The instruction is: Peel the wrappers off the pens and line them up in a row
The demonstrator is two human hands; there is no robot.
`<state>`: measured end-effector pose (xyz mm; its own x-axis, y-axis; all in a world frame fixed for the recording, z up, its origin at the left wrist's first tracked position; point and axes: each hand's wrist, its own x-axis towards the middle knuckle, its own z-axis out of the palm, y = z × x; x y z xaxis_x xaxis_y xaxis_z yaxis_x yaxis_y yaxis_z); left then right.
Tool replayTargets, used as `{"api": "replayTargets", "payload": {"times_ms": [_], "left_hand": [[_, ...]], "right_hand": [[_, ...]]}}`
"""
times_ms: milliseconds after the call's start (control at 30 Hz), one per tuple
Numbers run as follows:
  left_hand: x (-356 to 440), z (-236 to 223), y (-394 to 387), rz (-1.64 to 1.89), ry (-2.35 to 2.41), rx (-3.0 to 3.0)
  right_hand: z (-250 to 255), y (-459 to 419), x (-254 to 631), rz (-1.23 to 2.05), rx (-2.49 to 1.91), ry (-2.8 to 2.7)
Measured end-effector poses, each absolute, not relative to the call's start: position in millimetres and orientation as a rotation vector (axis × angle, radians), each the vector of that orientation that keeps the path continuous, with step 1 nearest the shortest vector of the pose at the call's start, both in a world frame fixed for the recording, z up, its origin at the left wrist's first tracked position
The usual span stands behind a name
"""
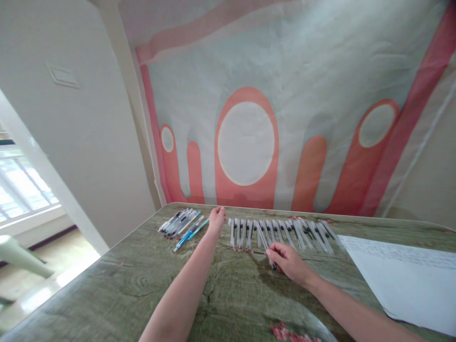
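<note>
My right hand (288, 260) grips a clear-barrelled pen (262, 240) by its near end, fingers pinched, in front of a row of similar pens. That row of clear pens with black parts (288, 232) lies side by side, mostly pointing away from me. My left hand (217, 219) reaches to the far side of the table, just left of the row. Its fingers are curled together, and whatever is in them is hidden or too small to see. A light blue pen (198, 229) lies close beside it. Further left is a loose group of assorted pens (181, 221), with a blue pen (184, 240) at its near side.
The wood-patterned table (117, 285) has a far edge close to a wall with a red and grey covering (245, 194). A written-on sheet of paper (413, 285) lies at the right. A pale green stool (24, 256) stands on the floor to the left.
</note>
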<state>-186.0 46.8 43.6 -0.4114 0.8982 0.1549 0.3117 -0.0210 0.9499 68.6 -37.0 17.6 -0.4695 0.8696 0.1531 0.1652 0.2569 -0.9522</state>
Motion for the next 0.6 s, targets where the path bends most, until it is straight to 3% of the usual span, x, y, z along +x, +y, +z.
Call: {"api": "replayTargets", "payload": {"times_ms": [300,600], "left_hand": [[-114,77,5,0.756,0.942,1.369],[-103,77,7,1.102,0.83,1.132]], "right_hand": [[19,-38,67,1.274,-0.899,-1.75],[19,-34,68,1.332,-0.924,-1.64]]}}
